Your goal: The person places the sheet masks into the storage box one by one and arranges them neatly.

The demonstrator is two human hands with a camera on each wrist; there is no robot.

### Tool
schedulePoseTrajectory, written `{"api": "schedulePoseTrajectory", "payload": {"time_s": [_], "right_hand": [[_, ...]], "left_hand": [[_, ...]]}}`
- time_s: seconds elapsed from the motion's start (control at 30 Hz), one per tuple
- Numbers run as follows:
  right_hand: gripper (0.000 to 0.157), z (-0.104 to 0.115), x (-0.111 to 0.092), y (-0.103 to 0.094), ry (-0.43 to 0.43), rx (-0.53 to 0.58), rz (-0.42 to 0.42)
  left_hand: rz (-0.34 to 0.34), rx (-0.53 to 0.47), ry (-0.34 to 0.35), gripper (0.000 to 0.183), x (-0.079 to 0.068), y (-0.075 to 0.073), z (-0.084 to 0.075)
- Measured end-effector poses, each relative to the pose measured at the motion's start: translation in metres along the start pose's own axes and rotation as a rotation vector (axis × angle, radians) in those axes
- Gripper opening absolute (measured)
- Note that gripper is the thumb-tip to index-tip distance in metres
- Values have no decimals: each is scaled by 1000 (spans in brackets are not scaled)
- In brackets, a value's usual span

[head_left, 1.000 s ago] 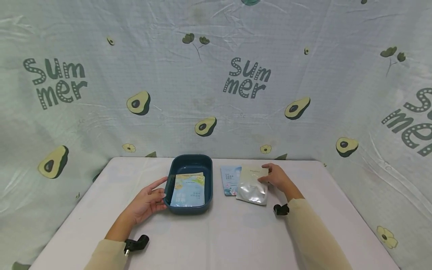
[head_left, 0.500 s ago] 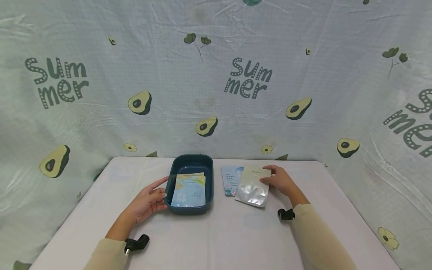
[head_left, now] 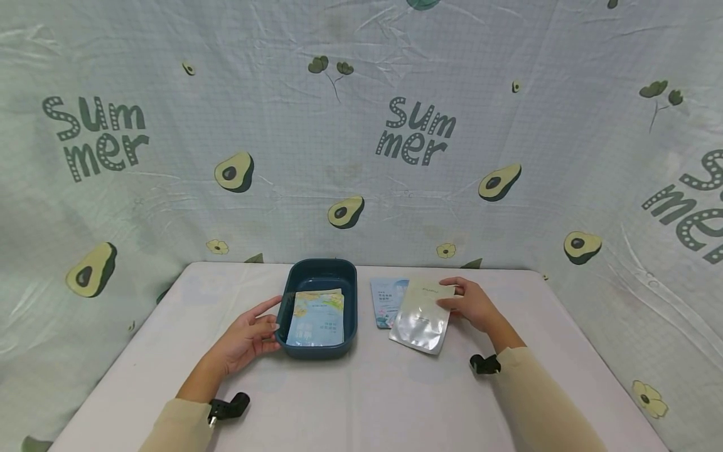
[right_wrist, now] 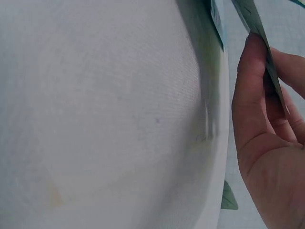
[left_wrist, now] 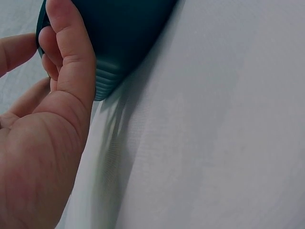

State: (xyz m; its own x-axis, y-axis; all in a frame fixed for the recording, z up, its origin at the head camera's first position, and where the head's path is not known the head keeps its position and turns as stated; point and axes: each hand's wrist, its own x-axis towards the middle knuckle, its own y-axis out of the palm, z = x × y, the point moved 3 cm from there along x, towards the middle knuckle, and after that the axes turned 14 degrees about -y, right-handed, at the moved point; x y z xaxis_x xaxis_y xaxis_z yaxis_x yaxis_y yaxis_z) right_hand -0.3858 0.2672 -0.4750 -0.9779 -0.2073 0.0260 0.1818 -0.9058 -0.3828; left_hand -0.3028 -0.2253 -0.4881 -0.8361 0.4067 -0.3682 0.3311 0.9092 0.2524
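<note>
My right hand (head_left: 474, 307) pinches the upper right edge of a silver foil sachet (head_left: 420, 320) between thumb and fingers. In the right wrist view that sachet (right_wrist: 274, 78) is seen nearly edge-on, raised off the tabletop. It partly covers a light blue sachet (head_left: 386, 301) lying on the table. At the left, my left hand (head_left: 245, 342) touches the near left side of a dark blue plastic bin (head_left: 322, 269) with relaxed fingers. The left wrist view shows its fingers along the outer wall of the bin (left_wrist: 126, 28). Inside the bin lie blue and yellow sachets (head_left: 316, 323), stacked flat.
A white-covered table (head_left: 384, 402) runs under everything. Behind it hangs a pale cloth (head_left: 282, 125) printed with avocados and lettering. A black wrist camera (head_left: 228, 408) sits on the left wrist and another camera (head_left: 484, 364) on the right.
My right hand has moved slightly right and tilted the silver sachet, whose lower end has swung toward the front and left. More of the light blue sachet shows. The left hand and bin stay put.
</note>
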Motion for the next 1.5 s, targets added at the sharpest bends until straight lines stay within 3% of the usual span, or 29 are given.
{"api": "schedulePoseTrajectory", "payload": {"time_s": [0.33,0.9,1.5], "right_hand": [[62,2,-5,5,-8,67,16],[60,2,-16,13,4,75,22],[64,21,-24,27,-73,129,96]], "left_hand": [[-7,5,-1,74,0,1,-1],[-1,-5,-17,75,-1,0,0],[-23,11,-18,75,-2,0,-1]]}}
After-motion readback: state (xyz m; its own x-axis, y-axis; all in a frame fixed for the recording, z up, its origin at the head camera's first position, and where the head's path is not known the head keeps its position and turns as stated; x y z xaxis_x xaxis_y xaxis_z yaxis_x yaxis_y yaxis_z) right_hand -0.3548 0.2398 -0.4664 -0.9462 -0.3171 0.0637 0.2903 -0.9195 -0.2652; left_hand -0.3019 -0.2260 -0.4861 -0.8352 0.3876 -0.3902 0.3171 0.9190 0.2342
